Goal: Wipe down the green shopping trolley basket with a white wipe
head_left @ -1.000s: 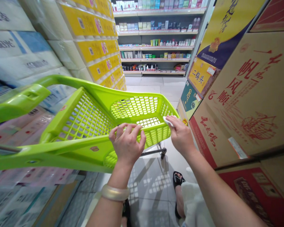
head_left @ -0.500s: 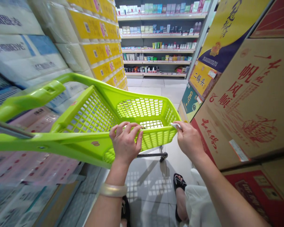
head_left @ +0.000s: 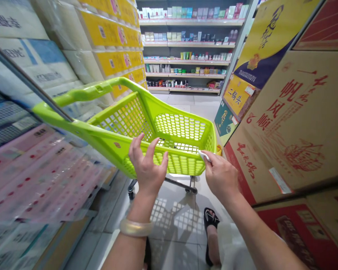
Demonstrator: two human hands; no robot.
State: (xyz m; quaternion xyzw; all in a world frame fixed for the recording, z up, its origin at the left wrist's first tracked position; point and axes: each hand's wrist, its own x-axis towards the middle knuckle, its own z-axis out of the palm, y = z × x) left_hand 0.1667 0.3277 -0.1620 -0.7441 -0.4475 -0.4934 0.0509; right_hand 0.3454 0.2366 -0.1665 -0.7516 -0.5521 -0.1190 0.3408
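A bright green shopping cart with a lattice basket stands sideways in front of me, its handle at the left. My left hand, a gold bangle on its wrist, is raised at the near side of the cart, fingers spread and curved with nothing in them. Whether its fingertips touch the rim I cannot tell. My right hand pinches a small folded white cloth or tissue at the near rim, by the cart's right end.
Wrapped paper packs are stacked on the left, yellow-labelled rolls behind them. Large cardboard boxes line the right. Shelves of small goods stand at the back. A metal pole crosses the upper left.
The cart has shifted right and turned slightly, its handle end swinging away from me. My left hand has come off the rim and spread its fingers. My right hand, with the white cloth, moved slightly left and down.
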